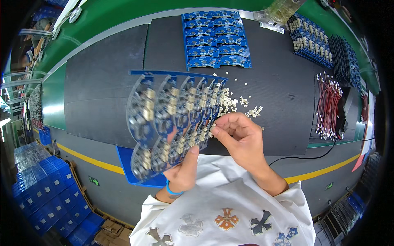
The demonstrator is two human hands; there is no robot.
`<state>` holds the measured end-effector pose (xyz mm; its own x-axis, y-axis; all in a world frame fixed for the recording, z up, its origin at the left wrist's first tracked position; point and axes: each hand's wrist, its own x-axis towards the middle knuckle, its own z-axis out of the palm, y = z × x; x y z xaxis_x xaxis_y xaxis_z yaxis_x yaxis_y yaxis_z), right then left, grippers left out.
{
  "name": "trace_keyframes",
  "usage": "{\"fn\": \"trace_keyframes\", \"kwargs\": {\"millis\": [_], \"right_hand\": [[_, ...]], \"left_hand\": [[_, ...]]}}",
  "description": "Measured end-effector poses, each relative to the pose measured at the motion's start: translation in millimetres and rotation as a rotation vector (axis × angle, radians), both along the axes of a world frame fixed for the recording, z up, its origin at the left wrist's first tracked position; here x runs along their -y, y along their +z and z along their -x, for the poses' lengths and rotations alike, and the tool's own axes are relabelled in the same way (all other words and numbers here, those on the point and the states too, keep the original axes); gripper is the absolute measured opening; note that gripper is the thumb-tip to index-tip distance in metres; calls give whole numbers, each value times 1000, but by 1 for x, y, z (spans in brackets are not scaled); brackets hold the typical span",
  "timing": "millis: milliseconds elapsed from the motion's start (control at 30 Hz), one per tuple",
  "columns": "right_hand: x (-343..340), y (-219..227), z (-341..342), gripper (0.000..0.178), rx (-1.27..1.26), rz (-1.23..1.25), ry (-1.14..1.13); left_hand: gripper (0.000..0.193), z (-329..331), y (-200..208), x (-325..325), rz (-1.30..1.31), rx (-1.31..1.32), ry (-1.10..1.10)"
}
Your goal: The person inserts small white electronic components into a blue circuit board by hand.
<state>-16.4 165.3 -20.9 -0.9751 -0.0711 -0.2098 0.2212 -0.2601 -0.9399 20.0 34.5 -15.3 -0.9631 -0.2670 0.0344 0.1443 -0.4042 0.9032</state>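
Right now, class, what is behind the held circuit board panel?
Around the panel, dark mat, loose white connectors and a blue object show; whatever the panel covers is hidden.

Electronics workshop; circuit boards [182, 119]; red wires [328, 104]

A black mat [106, 88] covers most of a green table [60, 84], whose left end throws back a white glare [54, 110]. A pale strip [102, 38] curves along the far side, with more green beyond it. The grey floor [113, 199] carries a yellow line [92, 161] and a small green sign [94, 181]. At lower left, blue crates [47, 197] stand stacked near brown cardboard [113, 229]. A white light [5, 122] shines at far left.
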Motion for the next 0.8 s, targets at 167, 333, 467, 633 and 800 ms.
{"fn": "trace_keyframes", "kwargs": {"millis": [167, 333, 467, 633, 800], "right_hand": [[-2, 0, 3, 16, 2, -115, 27], [-3, -1, 4, 16, -28, -165, 32], [0, 1, 8, 16, -16, -175, 25], [0, -4, 15, 17, 50, -62, 24], [-2, -2, 12, 19, -37, -142, 24]], "left_hand": [[44, -5, -5, -2, 418, -86, 49], [42, -8, -7, 3, 758, -31, -100], [43, 1, -7, -6, 377, -54, 99], [41, -1, -6, -6, 411, -49, 83], [44, 2, 2, 5, 1180, -196, -6]]}}
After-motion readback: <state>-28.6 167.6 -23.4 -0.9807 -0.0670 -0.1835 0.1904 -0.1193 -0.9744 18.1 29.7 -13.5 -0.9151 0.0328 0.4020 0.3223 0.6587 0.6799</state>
